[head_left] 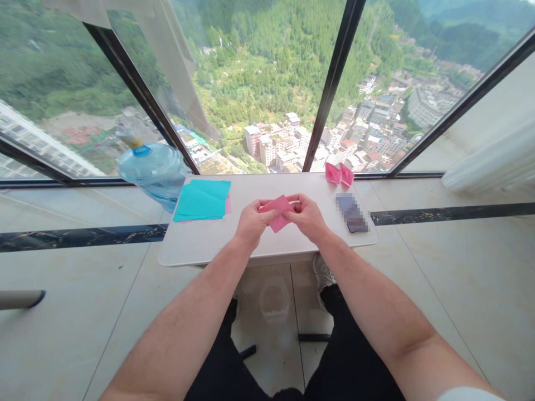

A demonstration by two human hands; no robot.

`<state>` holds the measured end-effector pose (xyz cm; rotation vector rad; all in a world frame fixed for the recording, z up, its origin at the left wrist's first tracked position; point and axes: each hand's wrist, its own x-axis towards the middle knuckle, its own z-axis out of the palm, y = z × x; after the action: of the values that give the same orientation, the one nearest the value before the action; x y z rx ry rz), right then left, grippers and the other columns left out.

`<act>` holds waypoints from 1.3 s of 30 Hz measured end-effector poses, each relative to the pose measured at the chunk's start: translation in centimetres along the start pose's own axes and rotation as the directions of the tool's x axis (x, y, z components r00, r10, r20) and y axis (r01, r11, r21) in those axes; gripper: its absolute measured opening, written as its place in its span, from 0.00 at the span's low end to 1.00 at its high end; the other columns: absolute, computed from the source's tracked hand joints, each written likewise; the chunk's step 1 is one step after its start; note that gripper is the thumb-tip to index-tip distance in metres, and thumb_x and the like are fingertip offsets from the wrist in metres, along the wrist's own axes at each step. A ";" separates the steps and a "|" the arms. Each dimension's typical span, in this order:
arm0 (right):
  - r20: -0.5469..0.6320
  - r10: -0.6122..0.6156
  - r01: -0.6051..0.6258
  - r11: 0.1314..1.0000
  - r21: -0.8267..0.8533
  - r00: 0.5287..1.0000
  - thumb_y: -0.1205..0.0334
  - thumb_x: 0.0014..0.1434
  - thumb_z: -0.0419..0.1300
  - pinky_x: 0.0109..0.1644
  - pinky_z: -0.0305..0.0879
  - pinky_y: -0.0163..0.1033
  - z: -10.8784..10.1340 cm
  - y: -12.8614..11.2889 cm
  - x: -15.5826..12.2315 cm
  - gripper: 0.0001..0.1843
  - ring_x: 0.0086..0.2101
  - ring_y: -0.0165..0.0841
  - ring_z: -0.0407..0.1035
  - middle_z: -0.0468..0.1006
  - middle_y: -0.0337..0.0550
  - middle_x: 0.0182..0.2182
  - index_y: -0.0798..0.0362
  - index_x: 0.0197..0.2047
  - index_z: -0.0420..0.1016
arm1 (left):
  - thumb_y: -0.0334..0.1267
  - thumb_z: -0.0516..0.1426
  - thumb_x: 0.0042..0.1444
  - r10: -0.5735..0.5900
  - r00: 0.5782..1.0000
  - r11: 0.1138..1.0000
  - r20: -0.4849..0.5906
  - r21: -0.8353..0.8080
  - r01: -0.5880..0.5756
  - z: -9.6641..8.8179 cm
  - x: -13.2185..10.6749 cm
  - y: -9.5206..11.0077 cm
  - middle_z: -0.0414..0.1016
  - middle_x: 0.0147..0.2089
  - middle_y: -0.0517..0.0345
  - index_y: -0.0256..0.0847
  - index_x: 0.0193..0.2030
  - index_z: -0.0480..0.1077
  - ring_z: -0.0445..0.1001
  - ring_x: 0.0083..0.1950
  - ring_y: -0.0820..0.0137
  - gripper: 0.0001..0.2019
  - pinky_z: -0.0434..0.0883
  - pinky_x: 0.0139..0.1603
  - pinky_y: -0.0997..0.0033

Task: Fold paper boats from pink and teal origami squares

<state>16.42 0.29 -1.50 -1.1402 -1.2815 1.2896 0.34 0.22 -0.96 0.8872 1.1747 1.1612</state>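
Between both hands is a folded piece of pink paper [279, 221], turned so that one corner points toward me. My left hand [253, 220] pinches its left side, thumb on top. The right side is gripped by my right hand [307, 216], its thumb also lying on the paper. Both hands are over the middle of the small white table [209, 245]. A stack of turquoise paper sheets [203, 200] lies to the left, with pink paper [228, 205] showing from under it. At the back right corner stands a folded pink paper piece [339, 174] with two peaks.
A phone [353, 213], its screen blurred out, lies on the table's right side. Beyond the table's left back corner is a large blue water bottle [154, 170]. Tall windows with a dark frame [334, 72] rise behind the table. My shoe [324, 275] is below its front edge.
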 end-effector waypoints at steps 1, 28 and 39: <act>-0.004 -0.005 0.005 1.000 -0.014 1.000 0.62 0.48 0.68 0.31 0.65 0.34 0.0 0.0 0.0 0.19 0.27 0.29 0.71 0.81 0.35 0.27 0.52 0.45 0.73 | 0.40 0.71 0.37 0.000 1.000 1.000 0.000 0.005 0.000 0.0 0.0 0.0 0.80 0.34 0.54 0.35 0.43 0.75 0.76 0.32 0.68 0.24 0.70 0.34 0.69; -0.036 -0.078 0.080 0.995 0.053 0.996 0.52 0.45 0.73 0.32 0.73 0.38 -0.5 0.0 0.4 0.15 0.26 0.29 0.69 0.75 0.35 0.23 0.51 0.29 0.76 | 0.50 0.73 0.38 0.142 0.989 0.990 0.044 0.017 -0.143 -0.7 0.0 0.1 0.78 0.29 0.57 0.35 0.33 0.79 0.76 0.33 0.68 0.22 0.79 0.39 0.65; 0.047 0.004 -0.009 0.994 0.108 0.999 0.42 0.45 0.74 0.42 0.79 0.46 -2.1 -0.7 0.4 0.22 0.31 0.33 0.75 0.80 0.40 0.27 0.54 0.30 0.81 | 0.50 0.75 0.34 0.085 0.992 0.996 0.091 -0.030 -0.083 -1.7 0.3 0.9 0.77 0.28 0.56 0.34 0.27 0.76 0.77 0.33 0.68 0.22 0.80 0.45 0.57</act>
<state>18.52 0.95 -0.84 -1.0441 -1.2269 1.3804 -1.49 0.64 -0.48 0.9683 1.0535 1.1881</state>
